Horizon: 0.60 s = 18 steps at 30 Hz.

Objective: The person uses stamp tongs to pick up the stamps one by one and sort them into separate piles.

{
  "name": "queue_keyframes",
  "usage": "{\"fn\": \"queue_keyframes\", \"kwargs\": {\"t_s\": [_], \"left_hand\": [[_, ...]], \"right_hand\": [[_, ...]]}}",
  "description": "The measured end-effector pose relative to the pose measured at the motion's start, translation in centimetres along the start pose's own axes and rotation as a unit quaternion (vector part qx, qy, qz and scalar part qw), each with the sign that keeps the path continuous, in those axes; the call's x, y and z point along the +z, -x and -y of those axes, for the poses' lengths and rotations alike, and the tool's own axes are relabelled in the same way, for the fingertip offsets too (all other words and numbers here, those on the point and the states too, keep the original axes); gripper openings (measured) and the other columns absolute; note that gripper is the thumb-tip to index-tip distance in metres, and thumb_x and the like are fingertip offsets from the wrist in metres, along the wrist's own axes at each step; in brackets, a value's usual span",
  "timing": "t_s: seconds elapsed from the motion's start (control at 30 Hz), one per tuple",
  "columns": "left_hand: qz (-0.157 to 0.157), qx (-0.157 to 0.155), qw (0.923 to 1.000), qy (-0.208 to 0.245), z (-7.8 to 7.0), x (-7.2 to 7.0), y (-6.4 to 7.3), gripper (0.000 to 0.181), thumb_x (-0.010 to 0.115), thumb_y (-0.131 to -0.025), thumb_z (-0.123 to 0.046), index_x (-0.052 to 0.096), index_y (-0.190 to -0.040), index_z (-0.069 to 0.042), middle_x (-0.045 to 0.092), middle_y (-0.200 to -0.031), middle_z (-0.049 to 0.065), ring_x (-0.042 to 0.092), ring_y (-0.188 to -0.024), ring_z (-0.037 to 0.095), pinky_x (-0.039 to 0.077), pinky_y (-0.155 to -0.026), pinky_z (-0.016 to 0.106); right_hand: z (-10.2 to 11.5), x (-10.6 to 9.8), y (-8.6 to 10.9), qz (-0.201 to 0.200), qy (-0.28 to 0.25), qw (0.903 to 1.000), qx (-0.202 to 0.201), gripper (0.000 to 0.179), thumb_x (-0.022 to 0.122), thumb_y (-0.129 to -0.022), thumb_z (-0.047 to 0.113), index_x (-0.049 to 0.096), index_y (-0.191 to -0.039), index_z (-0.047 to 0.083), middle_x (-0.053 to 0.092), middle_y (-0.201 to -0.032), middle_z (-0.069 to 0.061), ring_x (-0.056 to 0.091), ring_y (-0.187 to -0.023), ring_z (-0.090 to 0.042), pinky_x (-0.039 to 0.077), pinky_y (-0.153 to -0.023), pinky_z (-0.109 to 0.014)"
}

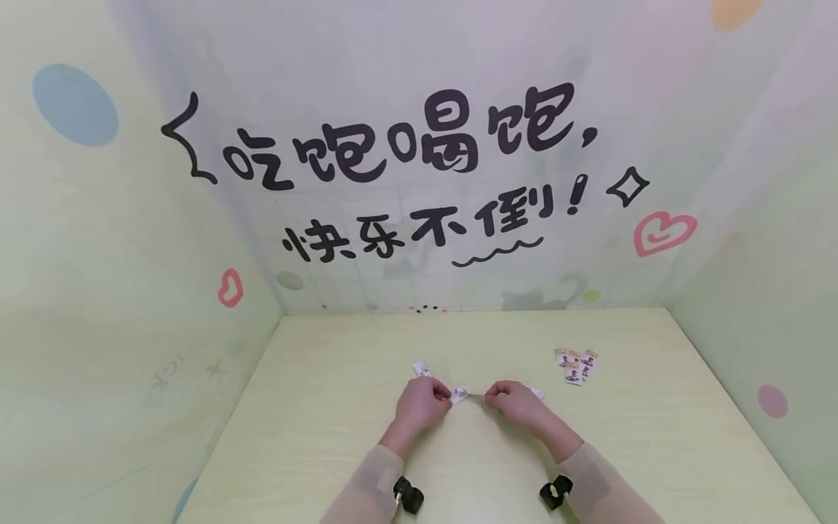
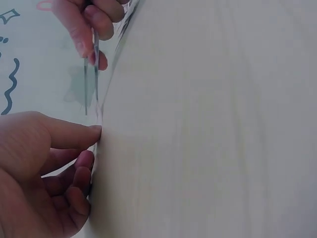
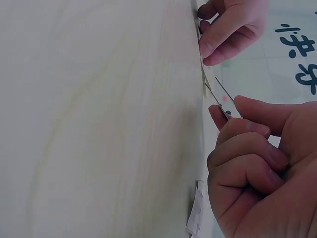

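Observation:
In the head view my left hand [image 1: 424,402] is low over the table, its fingertips at the edge of a small white packet [image 1: 460,394] with purple print. The thumb and a finger seem to pinch that edge against the tabletop. From the right, my right hand [image 1: 517,404] holds thin metal tweezers [image 1: 476,397], with their tips at the packet's other end. Seen from the left wrist, the two tweezer arms [image 2: 96,74] stand slightly apart, one tip near the table surface. What the tips touch is too small to tell.
Another white packet [image 1: 420,369] lies just beyond the left hand, and one more [image 1: 535,391] is partly hidden behind the right hand. Several orange-and-white packets [image 1: 576,365] overlap at the right. Printed walls enclose the pale wooden table [image 1: 314,407] at the back and sides.

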State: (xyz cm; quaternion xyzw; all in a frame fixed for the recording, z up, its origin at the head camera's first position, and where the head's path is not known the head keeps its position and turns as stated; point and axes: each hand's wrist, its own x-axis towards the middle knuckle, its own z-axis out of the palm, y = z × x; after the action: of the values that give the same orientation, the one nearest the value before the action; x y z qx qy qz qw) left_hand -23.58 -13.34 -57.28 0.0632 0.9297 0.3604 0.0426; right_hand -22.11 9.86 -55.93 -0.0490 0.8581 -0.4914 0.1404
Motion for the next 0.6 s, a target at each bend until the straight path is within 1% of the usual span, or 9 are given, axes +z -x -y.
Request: {"fn": "queue_keyframes", "kwargs": {"t_s": [0.17, 0.33, 0.47, 0.6], "left_hand": [[0.028, 0.006, 0.9994, 0.018, 0.4, -0.6, -0.4, 0.012, 0.080, -0.084, -0.004, 0.082, -0.090, -0.014, 0.069, -0.079, -0.008, 0.061, -0.074, 0.011, 0.054, -0.072, 0.032], [0.042, 0.013, 0.9985, 0.033, 0.5, -1.1, -0.6, 0.016, 0.078, -0.081, 0.000, 0.082, -0.089, -0.013, 0.071, -0.079, -0.006, 0.062, -0.073, 0.010, 0.053, -0.072, 0.031], [0.048, 0.021, 0.9980, 0.035, 0.6, -1.1, -0.6, 0.016, 0.079, -0.080, 0.000, 0.081, -0.090, -0.012, 0.069, -0.079, -0.004, 0.059, -0.073, 0.011, 0.051, -0.071, 0.030], [0.061, 0.030, 0.9964, 0.049, 0.7, -1.2, -0.5, 0.015, 0.084, -0.081, -0.005, 0.079, -0.094, -0.010, 0.064, -0.079, -0.001, 0.055, -0.073, 0.013, 0.047, -0.069, 0.030]], "right_hand": [[-0.4, -0.2, -0.3, 0.019, -0.006, 0.9998, -0.002, 0.013, 0.068, -0.102, 0.017, 0.073, -0.096, 0.006, 0.060, -0.085, -0.004, 0.052, -0.079, -0.020, 0.040, -0.071, -0.034], [-0.4, -0.2, -0.4, 0.031, -0.012, 0.9994, -0.001, 0.012, 0.067, -0.102, 0.013, 0.072, -0.094, 0.005, 0.058, -0.082, -0.004, 0.048, -0.076, -0.019, 0.037, -0.069, -0.033], [-0.1, -0.1, -0.1, 0.026, -0.015, 0.9995, -0.006, 0.010, 0.067, -0.101, 0.010, 0.072, -0.094, 0.005, 0.057, -0.081, -0.004, 0.047, -0.074, -0.019, 0.037, -0.068, -0.033], [0.2, 0.0, 0.4, 0.008, -0.008, 0.9999, -0.013, 0.008, 0.068, -0.100, 0.010, 0.071, -0.094, 0.006, 0.056, -0.079, -0.003, 0.047, -0.072, -0.019, 0.038, -0.068, -0.033]]}}
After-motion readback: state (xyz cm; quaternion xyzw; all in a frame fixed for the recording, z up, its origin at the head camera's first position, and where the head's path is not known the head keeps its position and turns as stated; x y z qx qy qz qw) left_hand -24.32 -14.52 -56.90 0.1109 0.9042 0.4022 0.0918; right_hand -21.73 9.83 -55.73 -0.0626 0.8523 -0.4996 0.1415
